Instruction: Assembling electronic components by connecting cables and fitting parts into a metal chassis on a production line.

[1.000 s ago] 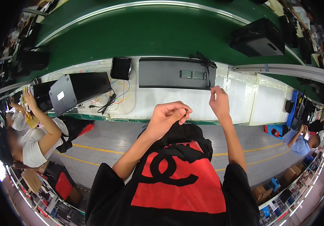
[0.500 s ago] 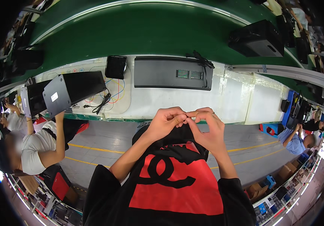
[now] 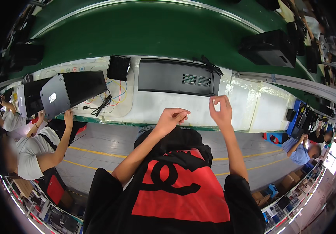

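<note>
My left hand (image 3: 172,120) is just off the near edge of the white bench, its fingers curled and thumb pressed against the forefinger. Anything inside it is hidden. Farther up and right, my right hand (image 3: 221,110) is raised by the near right corner of a long dark grey case (image 3: 160,78), thumb and forefinger tips meeting in a ring. Whatever that pinch holds is too small to make out. The case lies flat, with two vent grilles (image 3: 196,80) on its upper face. A black cord (image 3: 209,65) rests across its right end.
Left of the case is a small black tray (image 3: 118,68). A co-worker (image 3: 39,152) at the left touches dark cases (image 3: 86,87) with a power cord (image 3: 102,105) beside them. A metal rail (image 3: 293,81) and green belt (image 3: 136,31) run behind; another black case (image 3: 269,48) stands there.
My hands were together, fingertips touching. Now they are apart: the right has gone up and right toward the case's corner, while the left stays low near the bench edge.
</note>
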The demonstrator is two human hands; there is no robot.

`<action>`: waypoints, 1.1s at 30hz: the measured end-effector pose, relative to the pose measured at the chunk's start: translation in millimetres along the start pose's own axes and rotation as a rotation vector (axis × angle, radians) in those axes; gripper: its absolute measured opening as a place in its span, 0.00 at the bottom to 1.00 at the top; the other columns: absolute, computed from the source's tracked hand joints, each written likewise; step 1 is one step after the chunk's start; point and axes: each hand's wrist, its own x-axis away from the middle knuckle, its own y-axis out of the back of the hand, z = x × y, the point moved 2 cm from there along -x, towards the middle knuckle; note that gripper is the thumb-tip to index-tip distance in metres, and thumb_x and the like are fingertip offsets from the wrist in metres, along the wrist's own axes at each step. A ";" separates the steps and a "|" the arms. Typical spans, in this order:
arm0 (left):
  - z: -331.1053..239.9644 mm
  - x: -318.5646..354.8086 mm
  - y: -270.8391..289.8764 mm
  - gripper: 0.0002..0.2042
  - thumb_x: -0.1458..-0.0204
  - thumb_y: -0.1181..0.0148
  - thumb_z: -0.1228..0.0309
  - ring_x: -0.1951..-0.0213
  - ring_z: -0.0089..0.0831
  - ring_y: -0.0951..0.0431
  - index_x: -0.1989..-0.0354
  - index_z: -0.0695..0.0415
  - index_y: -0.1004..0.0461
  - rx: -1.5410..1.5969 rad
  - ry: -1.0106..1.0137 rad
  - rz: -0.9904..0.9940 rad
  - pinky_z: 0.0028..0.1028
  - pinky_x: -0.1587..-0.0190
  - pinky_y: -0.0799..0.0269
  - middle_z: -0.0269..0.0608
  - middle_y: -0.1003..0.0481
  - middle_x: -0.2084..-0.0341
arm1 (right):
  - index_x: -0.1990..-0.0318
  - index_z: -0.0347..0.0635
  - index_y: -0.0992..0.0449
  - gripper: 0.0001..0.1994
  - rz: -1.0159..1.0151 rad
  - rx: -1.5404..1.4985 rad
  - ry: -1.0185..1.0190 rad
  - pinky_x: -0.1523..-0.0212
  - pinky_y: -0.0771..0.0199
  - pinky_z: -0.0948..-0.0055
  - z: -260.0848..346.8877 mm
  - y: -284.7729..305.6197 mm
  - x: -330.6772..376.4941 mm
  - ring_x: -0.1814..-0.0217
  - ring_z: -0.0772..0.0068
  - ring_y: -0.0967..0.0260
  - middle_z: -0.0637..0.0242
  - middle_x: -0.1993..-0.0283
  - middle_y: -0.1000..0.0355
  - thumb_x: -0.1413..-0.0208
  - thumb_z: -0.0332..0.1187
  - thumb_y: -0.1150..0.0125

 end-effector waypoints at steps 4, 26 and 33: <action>6.0 4.6 11.9 0.12 0.40 0.46 0.69 0.73 0.18 0.31 0.58 0.66 0.23 -0.006 0.042 -0.032 0.19 0.68 0.32 0.33 0.27 0.74 | 0.74 0.39 0.36 0.10 0.136 0.261 0.292 0.62 0.31 0.66 -41.7 -14.5 -9.1 0.65 0.61 0.32 0.63 0.69 0.28 0.56 0.17 0.39; 9.9 8.8 30.5 0.11 0.41 0.46 0.69 0.73 0.18 0.30 0.58 0.66 0.23 0.004 -0.013 -0.126 0.19 0.68 0.32 0.33 0.27 0.75 | 0.71 0.38 0.36 0.07 0.595 0.456 0.463 0.53 0.32 0.65 -49.7 -10.3 -28.4 0.61 0.59 0.35 0.58 0.71 0.32 0.60 0.19 0.49; 6.8 11.4 34.7 0.11 0.41 0.45 0.70 0.74 0.19 0.30 0.59 0.66 0.23 0.045 -0.009 -0.156 0.20 0.69 0.32 0.34 0.26 0.75 | 0.70 0.37 0.33 0.10 0.692 0.616 0.403 0.52 0.33 0.64 -21.8 -24.5 -56.8 0.56 0.57 0.32 0.56 0.70 0.29 0.64 0.16 0.47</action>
